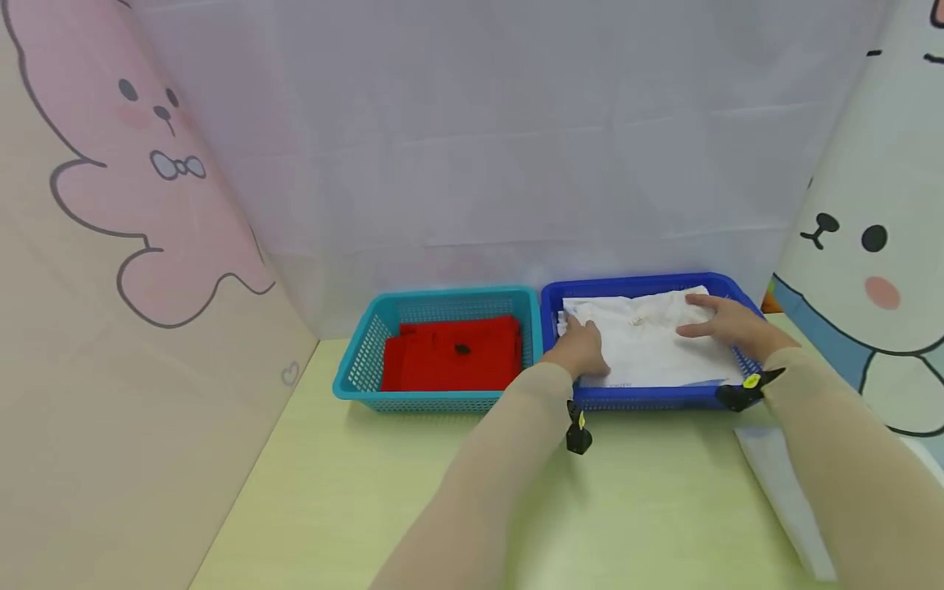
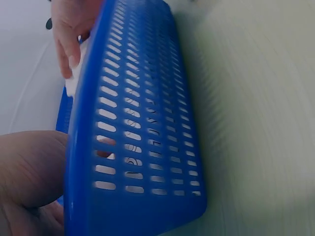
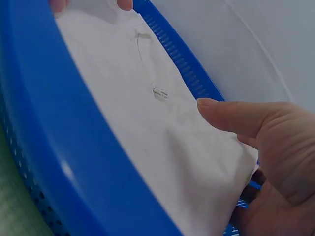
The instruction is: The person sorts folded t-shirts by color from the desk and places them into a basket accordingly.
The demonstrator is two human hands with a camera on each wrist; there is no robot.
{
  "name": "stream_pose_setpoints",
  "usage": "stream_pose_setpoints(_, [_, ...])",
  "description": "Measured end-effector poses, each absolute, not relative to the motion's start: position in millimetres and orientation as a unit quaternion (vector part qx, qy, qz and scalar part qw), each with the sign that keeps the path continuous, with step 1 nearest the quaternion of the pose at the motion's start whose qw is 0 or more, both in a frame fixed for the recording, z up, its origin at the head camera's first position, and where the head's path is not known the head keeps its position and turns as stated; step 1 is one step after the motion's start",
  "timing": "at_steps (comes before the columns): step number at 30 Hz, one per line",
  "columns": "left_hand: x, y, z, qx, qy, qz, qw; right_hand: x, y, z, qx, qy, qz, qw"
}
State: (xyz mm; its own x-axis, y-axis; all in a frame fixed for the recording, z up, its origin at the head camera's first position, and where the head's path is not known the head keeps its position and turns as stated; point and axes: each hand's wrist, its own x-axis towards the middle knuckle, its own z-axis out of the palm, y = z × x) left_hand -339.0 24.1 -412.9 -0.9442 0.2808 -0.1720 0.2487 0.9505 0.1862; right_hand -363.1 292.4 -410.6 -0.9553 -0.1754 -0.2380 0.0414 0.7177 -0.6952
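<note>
A white folded garment [image 1: 642, 352], probably a shirt, lies flat in the blue basket [image 1: 649, 394]; a small printed label [image 3: 160, 94] shows on it in the right wrist view. My left hand [image 1: 578, 352] reaches over the basket's front rim to the garment's left edge, fingers down along that side. At the opposite edge is my right hand [image 1: 726, 322], its thumb [image 3: 229, 114] held out over the cloth and its other fingers down by the basket's side, partly hidden. Neither hand visibly curls round the cloth.
Left of the blue basket stands a teal basket [image 1: 435, 395] with a folded red garment [image 1: 457, 365] inside. A long white item [image 1: 789, 492] lies on the pale table [image 1: 354, 500] beside my right forearm. A white curtain [image 1: 479, 147] hangs behind the baskets.
</note>
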Motion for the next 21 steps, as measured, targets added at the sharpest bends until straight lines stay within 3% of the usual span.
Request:
stream_pose_setpoints(10, [-322, 21, -394, 0.145, 0.986, -0.048, 0.062, -360, 282, -402, -0.094, 0.958, -0.258, 0.078])
stream_pose_setpoints(17, [-303, 54, -382, 0.183, 0.977, -0.105, 0.037, -326, 311, -389, -0.121, 0.955, -0.27, 0.02])
stream_pose_setpoints(21, [-282, 78, -378, 0.242, 0.962, -0.123, 0.036, -286, 342, -393, -0.103, 0.946, -0.307, -0.036])
